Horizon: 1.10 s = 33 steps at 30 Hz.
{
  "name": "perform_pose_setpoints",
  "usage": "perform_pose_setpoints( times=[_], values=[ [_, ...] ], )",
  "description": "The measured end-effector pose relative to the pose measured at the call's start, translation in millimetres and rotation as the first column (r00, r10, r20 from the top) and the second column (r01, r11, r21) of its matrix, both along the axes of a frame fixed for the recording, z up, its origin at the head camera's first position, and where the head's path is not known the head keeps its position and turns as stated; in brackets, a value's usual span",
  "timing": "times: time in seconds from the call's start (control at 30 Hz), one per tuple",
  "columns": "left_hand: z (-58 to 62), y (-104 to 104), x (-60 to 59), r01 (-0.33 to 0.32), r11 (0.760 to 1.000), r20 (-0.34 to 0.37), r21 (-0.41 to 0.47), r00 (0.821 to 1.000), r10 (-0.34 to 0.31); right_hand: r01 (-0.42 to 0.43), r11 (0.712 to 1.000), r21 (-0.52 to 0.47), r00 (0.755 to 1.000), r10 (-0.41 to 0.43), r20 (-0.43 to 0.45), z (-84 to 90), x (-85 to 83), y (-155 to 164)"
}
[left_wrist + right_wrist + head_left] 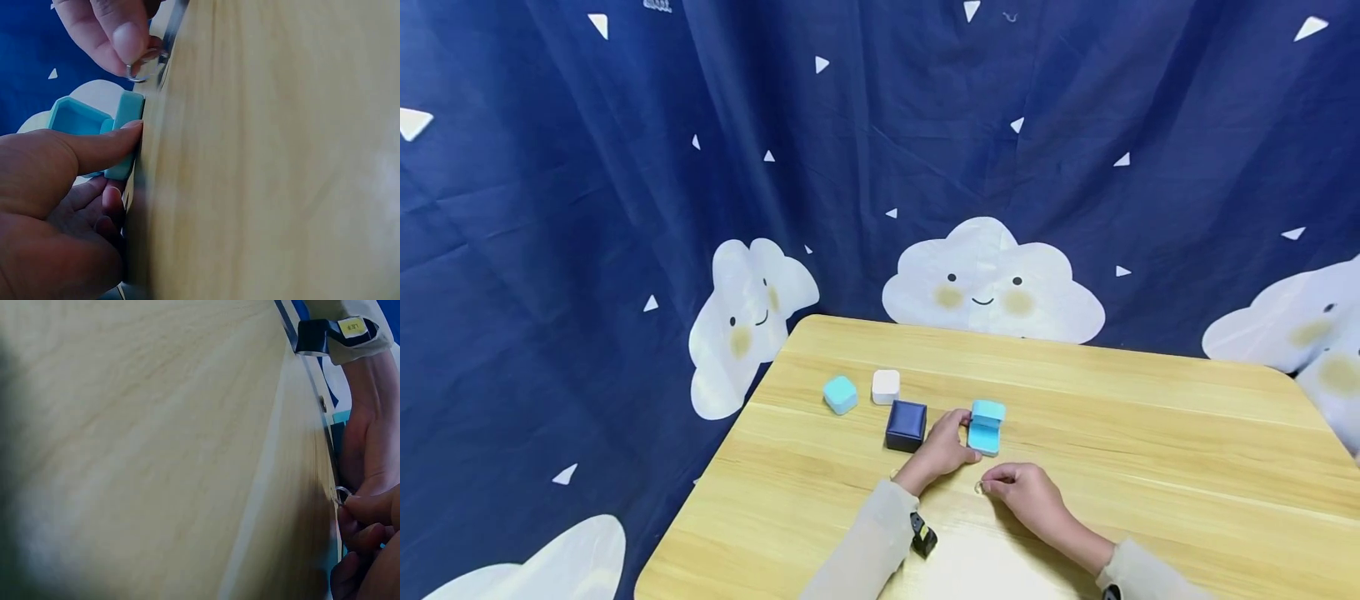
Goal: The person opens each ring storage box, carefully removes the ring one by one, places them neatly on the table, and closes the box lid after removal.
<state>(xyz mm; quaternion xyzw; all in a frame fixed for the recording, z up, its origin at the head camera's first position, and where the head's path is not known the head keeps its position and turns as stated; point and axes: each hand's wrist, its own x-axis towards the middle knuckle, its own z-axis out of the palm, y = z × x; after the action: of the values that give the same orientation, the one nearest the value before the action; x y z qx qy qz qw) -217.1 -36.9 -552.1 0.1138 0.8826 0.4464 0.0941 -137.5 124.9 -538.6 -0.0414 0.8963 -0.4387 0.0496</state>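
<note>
On the wooden table [1150, 433], near its middle, my left hand [942, 454] steadies the open turquoise ring box [986, 427]: my thumb [100, 147] lies along its near edge and my curled fingers hold its base, so this grip is grasping the box. Its lid stands up, hinged at the far side, and the cavity faces me. My right hand [1030, 496] sits just at five o'clock from the box, its grip pinching a small silver ring [979, 487] between thumb and forefinger; the ring [139, 70] shows upright at my fingertips, touching or barely above the table, I cannot tell which. From the ring, the box opening lies at about twelve o'clock, near but apart, and the right hand is the one carrying it. At ten o'clock from my left hand stand a closed navy box [906, 425], a white box [886, 386] and a second turquoise box [840, 393], all apart from my hands.
</note>
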Motion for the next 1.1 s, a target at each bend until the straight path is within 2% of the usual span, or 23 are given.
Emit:
perform_pose_setpoints(
  times=[0.27,0.67,0.93,1.1],
  values=[
    [0.5,-1.2,-0.9,0.011,1.000,-0.008,-0.012,1.000,-0.011,0.018,0.998,0.056,1.000,-0.018,0.010,-0.1,-1.9,-5.3],
    [0.6,-3.6,0.0,0.013,1.000,-0.020,-0.019,1.000,-0.013,0.029,0.998,0.059,0.999,-0.031,0.018,2.5,-0.4,-9.7],
    [1.1,-2.4,-0.2,0.017,1.000,-0.022,-0.017,1.000,-0.017,0.029,0.998,0.064,0.999,-0.027,-0.021,7.2,-1.3,-5.5],
    [0.0,-2.8,1.6,0.017,1.000,-0.017,-0.007,1.000,-0.017,0.091,0.995,0.051,0.994,-0.087,-0.064,15.6,-13.0,3.6]
  ],
)
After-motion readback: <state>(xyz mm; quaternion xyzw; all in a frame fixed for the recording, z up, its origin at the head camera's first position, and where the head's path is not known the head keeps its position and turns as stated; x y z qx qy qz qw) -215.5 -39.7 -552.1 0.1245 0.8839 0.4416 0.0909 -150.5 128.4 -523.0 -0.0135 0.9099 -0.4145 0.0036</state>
